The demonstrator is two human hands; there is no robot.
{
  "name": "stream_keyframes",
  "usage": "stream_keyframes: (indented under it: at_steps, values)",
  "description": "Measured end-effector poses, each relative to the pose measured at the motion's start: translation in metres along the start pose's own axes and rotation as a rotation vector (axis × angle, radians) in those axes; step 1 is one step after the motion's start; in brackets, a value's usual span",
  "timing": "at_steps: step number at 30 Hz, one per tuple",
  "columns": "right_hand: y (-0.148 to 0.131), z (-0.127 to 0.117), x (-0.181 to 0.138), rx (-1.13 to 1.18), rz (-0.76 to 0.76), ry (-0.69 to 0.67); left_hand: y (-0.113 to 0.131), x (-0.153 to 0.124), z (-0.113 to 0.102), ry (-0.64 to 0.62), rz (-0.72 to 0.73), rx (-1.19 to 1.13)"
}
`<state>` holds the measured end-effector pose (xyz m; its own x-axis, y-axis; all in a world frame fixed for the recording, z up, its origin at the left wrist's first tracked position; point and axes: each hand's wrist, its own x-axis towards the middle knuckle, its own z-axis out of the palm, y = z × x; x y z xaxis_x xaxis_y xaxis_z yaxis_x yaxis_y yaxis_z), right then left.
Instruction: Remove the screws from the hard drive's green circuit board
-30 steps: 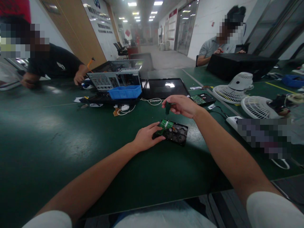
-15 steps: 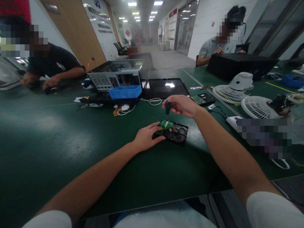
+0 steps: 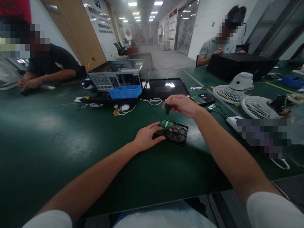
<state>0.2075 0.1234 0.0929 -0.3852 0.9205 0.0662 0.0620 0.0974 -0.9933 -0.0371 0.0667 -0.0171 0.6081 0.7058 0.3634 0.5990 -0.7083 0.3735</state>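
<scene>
A black hard drive (image 3: pixel 178 134) lies flat on the green table in front of me, its green circuit board (image 3: pixel 167 124) facing up at the left part. My left hand (image 3: pixel 147 136) grips the drive's left end, thumb along the near edge and fingers over the board side. Above the far edge, my right hand (image 3: pixel 180 105) is closed around the dark green handle of a screwdriver (image 3: pixel 167 109). The screwdriver stands upright, its thin shaft pointing down at the circuit board. Exactly where the tip sits is too small to make out.
Ahead are an open computer case (image 3: pixel 114 79), a blue bin (image 3: pixel 125 92), a black panel (image 3: pixel 166 88) and a white cable (image 3: pixel 127 110). Another hard drive (image 3: pixel 203 99), white fan parts (image 3: pixel 229 91) and a power strip (image 3: pixel 234 121) lie to the right. Two people sit across the table.
My hands, the screwdriver and the hard drive look unmoved. At the far left, the other person's hands have come together and shifted left.
</scene>
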Motion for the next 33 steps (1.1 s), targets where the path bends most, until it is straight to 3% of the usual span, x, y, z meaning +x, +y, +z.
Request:
stream_keyframes:
  at_steps: [8, 12, 33]
  values:
    - [0.0010, 0.0009, 0.0014, 0.057, 0.071, 0.002, -0.0021, -0.0004, 0.0020, 0.002, 0.001, -0.003]
    - [0.0029, -0.0037, 0.0021, 0.092, 0.096, -0.059, -0.0025, -0.0005, 0.0019, 0.001, 0.002, -0.005]
    - [0.0007, -0.0028, -0.0045, 0.151, 0.091, -0.221, 0.0016, -0.0002, -0.0008, -0.008, -0.013, -0.003]
